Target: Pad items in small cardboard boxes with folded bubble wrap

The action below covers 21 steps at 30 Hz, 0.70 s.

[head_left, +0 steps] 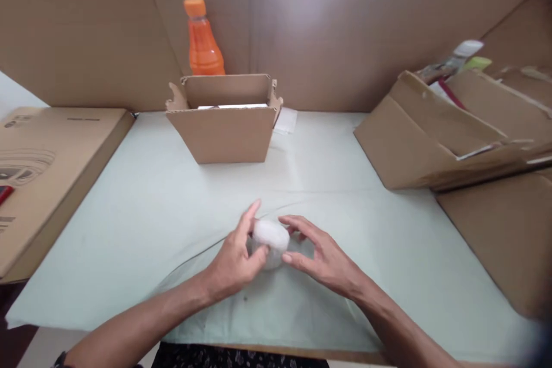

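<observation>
A small clear jar with a white lid stands near the front of the cloth-covered table, between my hands. My left hand is around its left side, with the thumb across the front below the lid and the index finger raised behind. On the other side, my right hand is cupped with thumb and fingers apart. Its fingertips are right beside the lid and the jar's side; whether they touch cannot be made out. The jar's clear body is blurred and partly covered by my left thumb.
An open cardboard box stands at the back, with an orange bottle behind it. At right, another open box holds bottles and other items. A flat carton lies at left. Pale green cloth covers the table.
</observation>
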Available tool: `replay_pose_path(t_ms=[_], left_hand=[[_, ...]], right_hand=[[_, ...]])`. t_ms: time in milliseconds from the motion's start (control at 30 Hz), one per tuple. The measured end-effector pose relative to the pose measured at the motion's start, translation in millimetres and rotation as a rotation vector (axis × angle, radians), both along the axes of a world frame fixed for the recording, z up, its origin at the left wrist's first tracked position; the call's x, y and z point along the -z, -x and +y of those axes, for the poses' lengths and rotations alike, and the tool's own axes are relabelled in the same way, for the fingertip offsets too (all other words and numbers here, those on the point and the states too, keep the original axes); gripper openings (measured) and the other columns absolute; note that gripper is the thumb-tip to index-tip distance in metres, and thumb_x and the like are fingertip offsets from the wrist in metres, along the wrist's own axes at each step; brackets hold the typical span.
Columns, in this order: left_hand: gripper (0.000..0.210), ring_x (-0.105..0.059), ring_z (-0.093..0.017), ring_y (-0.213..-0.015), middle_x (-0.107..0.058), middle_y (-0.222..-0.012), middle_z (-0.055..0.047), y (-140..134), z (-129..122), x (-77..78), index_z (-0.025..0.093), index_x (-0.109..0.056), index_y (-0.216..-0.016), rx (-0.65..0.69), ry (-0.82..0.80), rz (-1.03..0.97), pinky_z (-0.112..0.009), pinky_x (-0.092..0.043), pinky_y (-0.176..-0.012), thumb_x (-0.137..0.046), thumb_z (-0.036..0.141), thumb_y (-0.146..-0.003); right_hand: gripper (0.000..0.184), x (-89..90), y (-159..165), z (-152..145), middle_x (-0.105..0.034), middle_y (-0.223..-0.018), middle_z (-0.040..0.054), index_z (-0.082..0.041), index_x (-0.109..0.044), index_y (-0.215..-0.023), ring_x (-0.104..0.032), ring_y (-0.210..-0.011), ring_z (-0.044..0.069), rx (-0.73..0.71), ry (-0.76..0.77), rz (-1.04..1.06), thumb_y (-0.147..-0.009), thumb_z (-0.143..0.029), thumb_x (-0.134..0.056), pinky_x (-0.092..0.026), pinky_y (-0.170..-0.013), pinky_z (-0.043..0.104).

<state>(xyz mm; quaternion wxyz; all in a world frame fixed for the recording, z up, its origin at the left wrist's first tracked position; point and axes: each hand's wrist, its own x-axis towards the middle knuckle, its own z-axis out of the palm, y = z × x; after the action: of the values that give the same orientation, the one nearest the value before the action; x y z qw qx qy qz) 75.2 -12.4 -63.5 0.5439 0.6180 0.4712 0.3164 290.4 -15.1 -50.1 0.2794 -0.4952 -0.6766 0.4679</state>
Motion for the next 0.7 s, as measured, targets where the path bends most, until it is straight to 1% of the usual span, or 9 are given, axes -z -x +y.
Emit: replay_pose_path(t_ms=[67, 133, 200, 300, 400, 467, 567, 633, 700], left_hand=[[0.082, -0.067, -0.02, -0.095, -0.069, -0.116, -0.009, 5, -4, 3.6, 0.019, -0.026, -0.16, 0.112, -0.117, 0.066, -0.037, -0.056, -0.089, -0.059, 0.021, -0.086], [0.081, -0.068, -0.019, -0.09, -0.071, -0.113, -0.007, 13, -3, 5.0, 0.022, -0.023, -0.161, 0.17, -0.217, 0.105, -0.035, -0.058, -0.086, -0.059, 0.018, -0.088], [0.081, -0.07, -0.02, -0.097, -0.071, -0.116, -0.007, 25, 9, -1.1, 0.026, -0.021, -0.162, 0.146, -0.396, 0.166, -0.035, -0.059, -0.088, -0.061, 0.02, -0.091], [0.077, -0.063, -0.026, -0.122, -0.063, -0.135, -0.012, 56, 51, -29.5, 0.027, -0.03, -0.159, -0.05, -0.84, 0.324, -0.042, -0.056, -0.102, -0.068, 0.027, -0.092], [0.072, -0.053, -0.03, -0.136, -0.056, -0.145, -0.014, 92, 111, -65.4, 0.023, -0.039, -0.154, -0.331, -1.191, 0.45, -0.049, -0.046, -0.115, -0.069, 0.021, -0.089], [0.059, -0.049, -0.033, -0.141, -0.053, -0.148, -0.015, 110, 147, -78.3, 0.022, -0.051, -0.143, -0.438, -1.245, 0.512, -0.054, -0.042, -0.118, -0.068, 0.018, -0.086], [0.026, -0.052, -0.032, -0.137, -0.055, -0.144, -0.014, 119, 174, -73.6, 0.02, -0.065, -0.111, -0.506, -1.2, 0.52, -0.055, -0.047, -0.113, -0.063, 0.013, -0.086], [0.015, -0.053, -0.03, -0.137, -0.053, -0.145, -0.014, 114, 175, -61.5, 0.019, -0.065, -0.1, -0.555, -1.182, 0.441, -0.052, -0.051, -0.109, -0.059, 0.012, -0.088], [0.013, -0.053, -0.03, -0.139, -0.048, -0.149, -0.014, 108, 170, -50.4, 0.018, -0.064, -0.099, -0.612, -1.174, 0.346, -0.051, -0.052, -0.109, -0.057, 0.012, -0.089]], right_hand=[[0.062, -6.0, 2, 7, -0.071, -0.128, 0.011, -0.022, -0.066, -0.135, -0.069, -0.104, 0.025, -0.057, 0.024, 0.02, -0.082, -0.053, -0.077, -0.057, -0.087, 0.036], [0.043, -10.5, 7, 14, -0.076, -0.117, 0.0085, -0.023, -0.072, -0.122, -0.071, -0.099, 0.023, -0.126, 0.025, 0.001, -0.089, -0.049, -0.07, -0.058, -0.084, 0.034], [0.025, -15.6, 12, 22, -0.078, -0.104, 0.006, -0.023, -0.075, -0.106, -0.073, -0.092, 0.022, -0.11, -0.046, -0.073, -0.093, -0.04, -0.063, -0.058, -0.079, 0.032], [0.017, -34.1, 9, 36, -0.079, -0.095, 0.0041, -0.025, -0.074, -0.099, -0.074, -0.081, 0.021, -0.022, -0.225, -0.184, -0.091, -0.035, -0.063, -0.058, -0.067, 0.031], [0.017, -74.4, -1, 56, -0.08, -0.098, 0.0011, -0.034, -0.075, -0.103, -0.075, -0.081, 0.024, 0.111, -0.451, -0.228, -0.089, -0.041, -0.069, -0.061, -0.067, 0.036], [0.022, -109.9, -1, 75, -0.079, -0.103, -0.0008, -0.04, -0.073, -0.11, -0.076, -0.088, 0.026, 0.229, -0.618, -0.204, -0.088, -0.043, -0.072, -0.063, -0.077, 0.042], [0.026, -157.9, 20, 116, -0.077, -0.111, -0.0002, -0.036, -0.073, -0.113, -0.074, -0.101, 0.025, 0.26, -0.84, -0.162, -0.086, -0.036, -0.075, -0.061, -0.093, 0.043], [0.022, -175.3, 46, 150, -0.076, -0.113, 0.0006, -0.029, -0.074, -0.11, -0.073, -0.104, 0.021, 0.168, -0.968, -0.157, -0.088, -0.027, -0.073, -0.058, -0.095, 0.039], [0.019, -178.6, 76, 187, -0.076, -0.108, 0.0012, -0.022, -0.073, -0.107, -0.072, -0.101, 0.018, 0.05, -1.003, -0.178, -0.09, -0.018, -0.067, -0.057, -0.091, 0.034]])
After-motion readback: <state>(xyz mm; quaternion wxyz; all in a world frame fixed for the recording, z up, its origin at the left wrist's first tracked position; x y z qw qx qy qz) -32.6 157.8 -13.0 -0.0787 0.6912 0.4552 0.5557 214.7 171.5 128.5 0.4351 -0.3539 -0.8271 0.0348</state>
